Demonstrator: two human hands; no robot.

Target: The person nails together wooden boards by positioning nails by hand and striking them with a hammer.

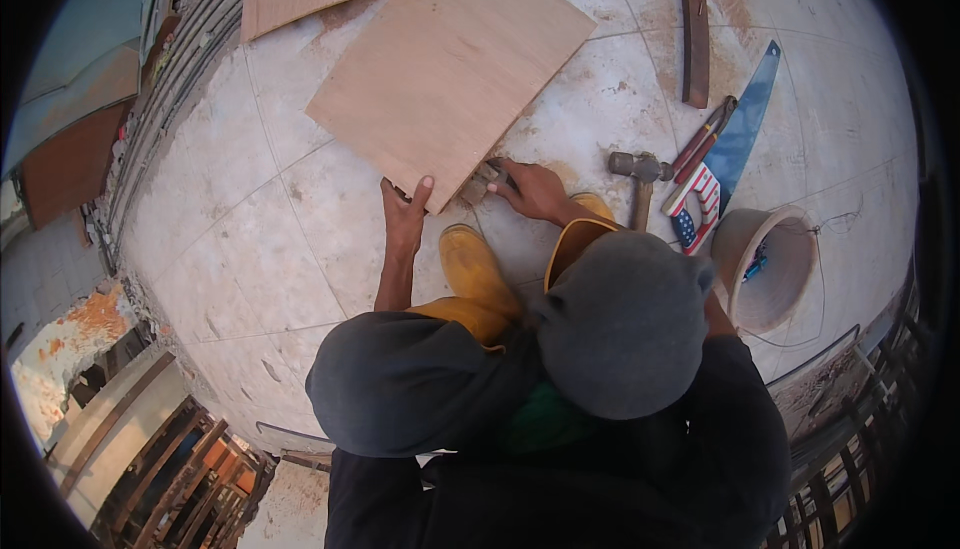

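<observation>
Touching plywood sheet (450, 64) w/ left fingers (425, 185).

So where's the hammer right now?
In the head view, the hammer lies on the tiled floor to the person's right, just beyond the right hand, beside the red-handled pliers and the handsaw.

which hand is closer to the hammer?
Right. The right hand is at the plywood board's near corner, a short way left of the hammer on the floor. The left hand holds the board's edge farther left.
</observation>
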